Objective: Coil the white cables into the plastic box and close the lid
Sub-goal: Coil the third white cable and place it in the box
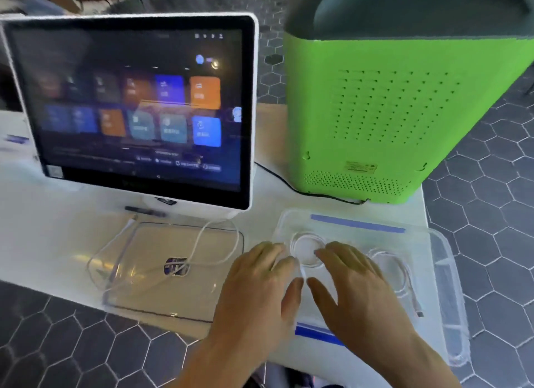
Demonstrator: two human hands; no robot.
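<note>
A clear plastic box (pixel 442 260) with blue latch strips sits on the white table at the right. Inside it lie two coiled white cables: one coil (pixel 307 237) on the left and a second coil (pixel 404 275) on the right. My left hand (pixel 260 283) and my right hand (pixel 355 280) are low over the box with fingers spread, their fingertips resting on either side of the left coil. A third white cable (pixel 213 237) lies loose across the clear lid (pixel 138 275), which lies flat to the left of the box.
A white-framed touchscreen monitor (pixel 135 104) stands behind the lid. A green perforated device (pixel 384 121) stands behind the box, with a black cord (pixel 289 185) running from it. A dark pen (pixel 144 211) lies by the monitor's foot. The table's front edge drops to a hexagon-tiled floor (pixel 72 344).
</note>
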